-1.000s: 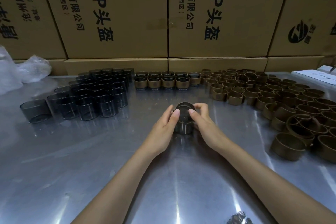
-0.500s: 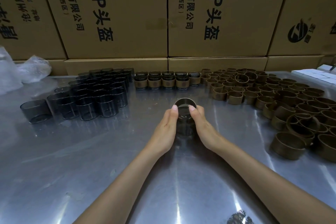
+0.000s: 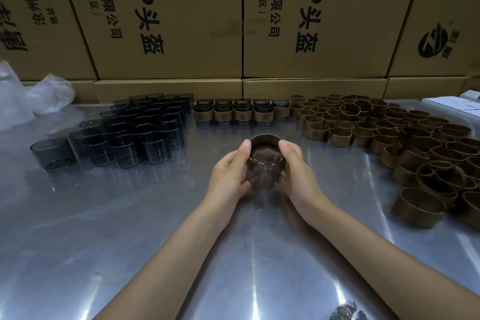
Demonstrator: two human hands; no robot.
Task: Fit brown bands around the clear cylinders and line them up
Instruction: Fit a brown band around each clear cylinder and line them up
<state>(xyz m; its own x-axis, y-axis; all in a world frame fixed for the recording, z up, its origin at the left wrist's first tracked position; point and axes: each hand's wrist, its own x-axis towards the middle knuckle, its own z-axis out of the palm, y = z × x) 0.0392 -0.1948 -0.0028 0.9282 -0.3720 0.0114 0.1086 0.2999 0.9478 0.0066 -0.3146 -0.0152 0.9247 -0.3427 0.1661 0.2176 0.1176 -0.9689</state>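
A clear cylinder (image 3: 265, 162) sits between my two hands above the middle of the metal table (image 3: 130, 228), with a brown band (image 3: 266, 139) around its upper part. My left hand (image 3: 231, 171) grips it from the left and my right hand (image 3: 298, 171) from the right, thumbs on the band's rim. Bare dark-tinted cylinders (image 3: 135, 132) stand in a cluster at the left. Several banded cylinders (image 3: 241, 113) form a row at the back centre. Loose brown bands (image 3: 389, 138) cover the right side.
Stacked cardboard boxes (image 3: 168, 21) wall off the back of the table. Crumpled clear plastic bags (image 3: 33, 101) lie at the far left. White flat boxes (image 3: 457, 105) sit at the back right corner.
Both hands have shifted a little toward me with the cylinder. The brown band now sits higher on it, with both thumbs on its rim.
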